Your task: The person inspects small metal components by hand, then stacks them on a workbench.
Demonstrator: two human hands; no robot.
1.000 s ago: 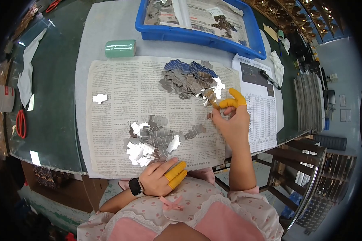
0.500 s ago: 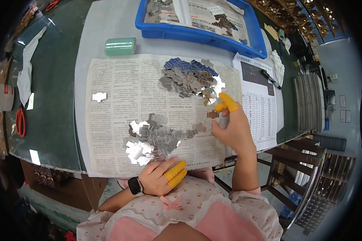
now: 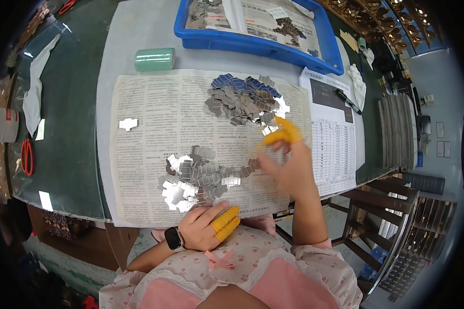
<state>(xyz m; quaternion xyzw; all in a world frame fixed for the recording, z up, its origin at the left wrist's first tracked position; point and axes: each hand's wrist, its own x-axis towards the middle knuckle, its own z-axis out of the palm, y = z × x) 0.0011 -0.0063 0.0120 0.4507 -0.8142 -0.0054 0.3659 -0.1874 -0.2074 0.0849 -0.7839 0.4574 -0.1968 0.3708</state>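
Note:
My left hand (image 3: pixel 203 227) lies at the newspaper's near edge, fingers stretched out, yellow finger cots on two of them. It is beside the nearer pile of small flat metal plates (image 3: pixel 206 172), some grey, some shining white with glare. Over the right part of the newspaper (image 3: pixel 139 175) is my right hand (image 3: pixel 288 159), also with yellow finger cots. Its thumb and fingers are smeared by motion, so whether a plate is between them cannot be made out. Just beyond its fingertips lies the farther pile of plates (image 3: pixel 239 100), blue along its far side. One bright plate (image 3: pixel 128 123) lies alone at the left.
A blue tray (image 3: pixel 258 45) lined with newspaper holds more plates at the back. A green roll (image 3: pixel 154 59) stands left of it. Printed sheets (image 3: pixel 332 149) with a black marker (image 3: pixel 348 101) lie at the right. Red-handled scissors (image 3: pixel 27 157) rest at the left.
My right hand has moved a little left and toward me. The single brown plate near its thumb is no longer visible. My left hand has stayed in place.

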